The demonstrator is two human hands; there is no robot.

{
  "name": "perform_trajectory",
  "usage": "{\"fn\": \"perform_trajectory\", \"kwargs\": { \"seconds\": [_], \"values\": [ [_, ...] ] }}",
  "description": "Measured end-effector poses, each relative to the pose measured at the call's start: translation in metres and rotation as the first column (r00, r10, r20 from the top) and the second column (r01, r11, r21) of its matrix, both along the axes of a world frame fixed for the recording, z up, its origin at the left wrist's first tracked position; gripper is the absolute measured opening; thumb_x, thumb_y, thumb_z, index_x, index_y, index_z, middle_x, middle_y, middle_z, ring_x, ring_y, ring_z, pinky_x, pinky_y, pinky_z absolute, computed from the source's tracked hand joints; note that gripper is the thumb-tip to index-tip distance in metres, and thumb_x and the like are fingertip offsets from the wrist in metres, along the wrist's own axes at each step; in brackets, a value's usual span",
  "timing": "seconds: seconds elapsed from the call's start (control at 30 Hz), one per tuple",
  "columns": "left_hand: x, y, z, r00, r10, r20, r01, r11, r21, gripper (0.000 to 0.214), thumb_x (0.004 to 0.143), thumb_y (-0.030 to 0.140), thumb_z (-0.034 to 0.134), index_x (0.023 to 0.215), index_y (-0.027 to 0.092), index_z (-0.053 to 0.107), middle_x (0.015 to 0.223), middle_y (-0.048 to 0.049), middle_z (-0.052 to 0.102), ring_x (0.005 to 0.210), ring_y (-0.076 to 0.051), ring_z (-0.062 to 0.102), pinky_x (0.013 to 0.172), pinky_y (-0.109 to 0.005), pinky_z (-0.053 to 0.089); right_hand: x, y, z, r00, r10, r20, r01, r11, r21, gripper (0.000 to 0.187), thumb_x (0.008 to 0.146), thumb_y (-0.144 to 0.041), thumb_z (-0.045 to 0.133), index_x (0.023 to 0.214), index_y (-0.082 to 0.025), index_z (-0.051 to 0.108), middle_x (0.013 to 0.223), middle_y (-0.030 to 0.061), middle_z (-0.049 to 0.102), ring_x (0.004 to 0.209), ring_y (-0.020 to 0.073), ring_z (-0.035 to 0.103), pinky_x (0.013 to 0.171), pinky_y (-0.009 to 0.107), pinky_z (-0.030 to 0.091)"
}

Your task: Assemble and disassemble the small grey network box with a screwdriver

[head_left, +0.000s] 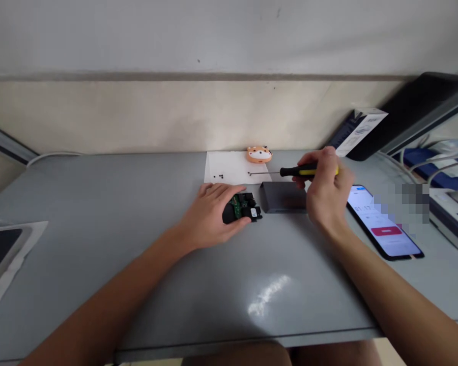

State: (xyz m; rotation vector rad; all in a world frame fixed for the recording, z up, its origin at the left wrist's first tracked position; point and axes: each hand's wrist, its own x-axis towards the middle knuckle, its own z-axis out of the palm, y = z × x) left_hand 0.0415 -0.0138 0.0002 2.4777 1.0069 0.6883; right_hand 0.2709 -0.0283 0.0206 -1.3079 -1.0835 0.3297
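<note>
My left hand (217, 213) is closed around a small circuit board assembly (237, 207), green with black parts and a white label, resting on the grey desk. My right hand (324, 185) grips a screwdriver (299, 171) with a black and yellow handle, its shaft pointing left. At its tip, over a white paper (232, 165), there is a small dark speck that looks like a screw (249, 174). Several tiny dark screws (221, 176) lie on the paper's left part. A dark grey case (284, 197) stands on the desk between my hands.
An orange animal-faced case (259, 154) sits on the paper's back right corner. To the right lie a phone (385, 221) with a lit screen and a white power strip (452, 216). A box (361, 131) leans at the back right. A flat framed item (7, 254) is far left.
</note>
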Motion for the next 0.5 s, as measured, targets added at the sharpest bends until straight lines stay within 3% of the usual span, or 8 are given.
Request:
{"fn": "perform_trajectory", "kwargs": {
  "seconds": [0.2,0.33,0.5],
  "values": [
    [0.0026,-0.0022,0.0073,0.957,0.238,0.165,-0.232,0.971,-0.053,0.020,0.097,0.030,0.061,0.115,0.025,0.069,0.118,-0.0035,0.075,0.120,-0.025,0.065,0.112,-0.046,0.041,0.0025,0.0022,-0.0017,0.966,0.122,-0.229,-0.128,0.992,-0.009,0.049,0.098,-0.067,0.054,0.072,-0.026,0.063,0.060,0.0015,0.055,0.047,0.0183,0.055,0.039,0.033,0.036],
    [0.0041,0.0005,0.0058,0.945,0.290,0.152,-0.296,0.955,0.018,0.012,0.093,0.028,0.067,0.103,0.026,0.074,0.102,-0.0023,0.076,0.113,-0.027,0.063,0.107,-0.048,0.043,-0.0017,0.0030,-0.0006,0.924,0.174,-0.341,-0.189,0.982,-0.008,0.053,0.096,-0.071,0.055,0.070,-0.025,0.060,0.060,0.0010,0.055,0.044,0.0151,0.051,0.039,0.031,0.035],
    [0.0046,0.0040,0.0026,0.941,0.278,0.191,-0.293,0.954,0.059,0.008,0.092,0.030,0.070,0.089,0.026,0.076,0.094,-0.0023,0.077,0.112,-0.028,0.060,0.107,-0.050,0.044,-0.0042,0.0027,-0.0004,0.923,0.194,-0.333,-0.219,0.975,-0.040,0.049,0.094,-0.069,0.060,0.070,-0.026,0.061,0.064,0.0019,0.058,0.047,0.0163,0.054,0.039,0.032,0.033]
  ]
}}
